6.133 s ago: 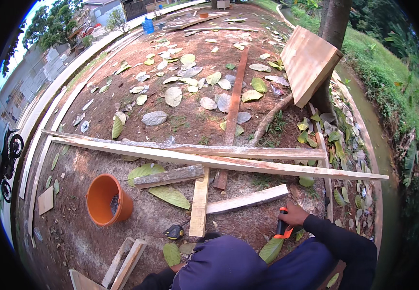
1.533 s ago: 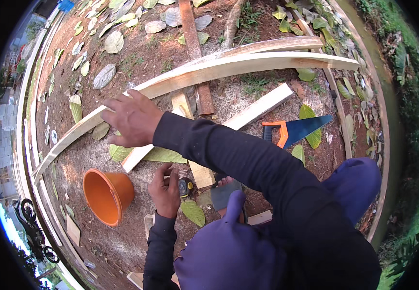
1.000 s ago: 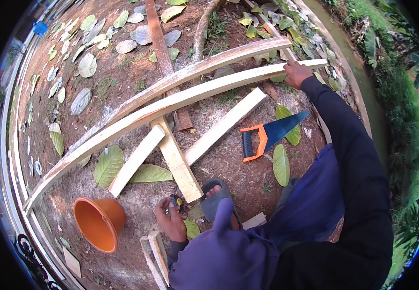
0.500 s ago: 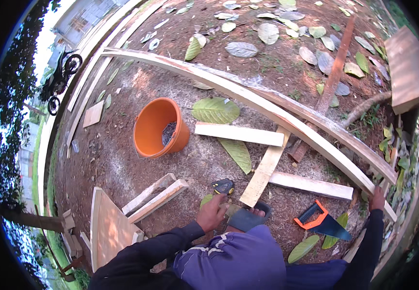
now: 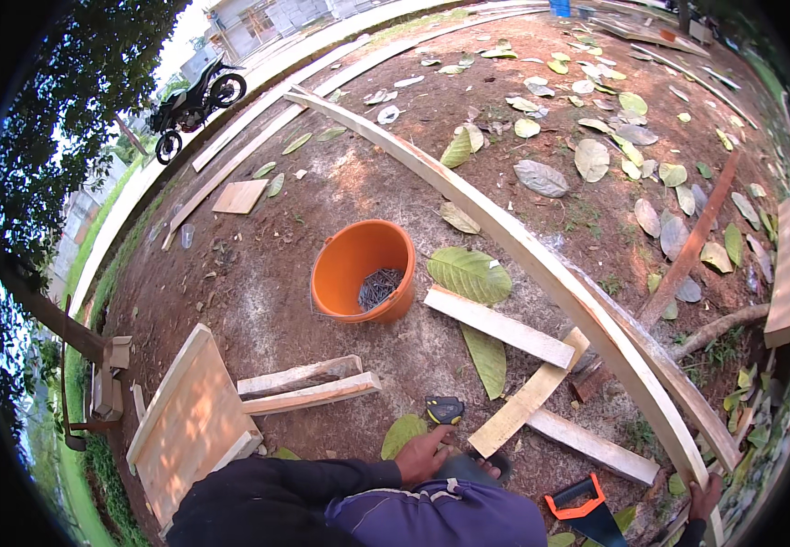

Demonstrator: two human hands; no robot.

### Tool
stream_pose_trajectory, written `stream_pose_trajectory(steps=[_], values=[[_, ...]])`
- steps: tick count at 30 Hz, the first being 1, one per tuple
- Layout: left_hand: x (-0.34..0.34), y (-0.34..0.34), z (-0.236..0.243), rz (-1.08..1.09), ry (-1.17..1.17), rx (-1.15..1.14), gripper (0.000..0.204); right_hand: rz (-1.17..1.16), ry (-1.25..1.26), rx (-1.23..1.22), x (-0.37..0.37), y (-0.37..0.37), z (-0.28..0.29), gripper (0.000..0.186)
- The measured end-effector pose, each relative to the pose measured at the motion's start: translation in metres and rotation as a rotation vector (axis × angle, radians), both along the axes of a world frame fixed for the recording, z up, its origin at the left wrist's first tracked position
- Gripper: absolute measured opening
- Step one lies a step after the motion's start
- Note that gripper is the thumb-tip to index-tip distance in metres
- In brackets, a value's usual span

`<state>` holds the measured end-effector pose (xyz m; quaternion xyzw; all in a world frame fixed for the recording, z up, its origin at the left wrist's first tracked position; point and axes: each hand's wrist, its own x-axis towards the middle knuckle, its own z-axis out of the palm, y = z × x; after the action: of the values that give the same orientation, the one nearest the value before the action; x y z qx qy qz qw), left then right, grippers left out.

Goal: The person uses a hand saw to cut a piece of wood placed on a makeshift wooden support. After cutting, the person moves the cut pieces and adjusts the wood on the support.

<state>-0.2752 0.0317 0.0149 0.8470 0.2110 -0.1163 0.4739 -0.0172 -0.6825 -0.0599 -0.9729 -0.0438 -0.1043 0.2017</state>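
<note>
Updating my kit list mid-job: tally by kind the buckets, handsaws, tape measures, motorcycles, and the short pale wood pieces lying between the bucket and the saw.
Bucket: 1
Handsaw: 1
Tape measure: 1
Motorcycle: 1
Short pale wood pieces: 3
Total: 7

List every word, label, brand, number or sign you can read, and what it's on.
None can be read.
Tape measure: any markings too small to read.
Saw: no lettering can be made out.
Long board: no writing can be made out.
Bucket: no label visible.
Motorbike: too small to read anything.
</note>
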Motion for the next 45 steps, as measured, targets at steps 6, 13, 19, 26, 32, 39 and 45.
stream_pose_trajectory(steps=[6, 13, 19, 26, 32, 39, 45], values=[[0.013, -0.003, 0.015, -0.105, 0.036, 0.033, 0.055, 0.016, 0.328, -0.062, -0.054, -0.01, 0.062, 0.077], [-0.002, -0.005, -0.008, -0.078, -0.242, 0.048, 0.066, 0.038, 0.453, 0.122, -0.058, 0.131, 0.091, 0.046], [0.009, -0.006, -0.004, 0.005, -0.201, -0.005, 0.065, 0.136, 0.265, -0.014, -0.007, 0.231, 0.092, 0.056], [0.012, -0.01, -0.004, 0.01, -0.273, 0.088, 0.06, 0.152, 0.202, -0.095, 0.088, 0.405, 0.126, 0.072], [0.091, -0.033, 0.003, -0.022, -0.478, 0.062, 0.062, 0.356, -0.197, 0.386, 0.15, 0.545, 0.134, 0.056], [0.089, -0.008, 0.006, 0.186, -0.278, -0.047, 0.067, 0.529, -0.011, 0.602, 0.0, 0.594, 0.128, 0.024], [0.118, -0.04, -0.009, 0.004, -0.232, -0.04, 0.078, -0.053, -0.04, 0.518, -0.042, 0.479, 0.076, 0.02]])
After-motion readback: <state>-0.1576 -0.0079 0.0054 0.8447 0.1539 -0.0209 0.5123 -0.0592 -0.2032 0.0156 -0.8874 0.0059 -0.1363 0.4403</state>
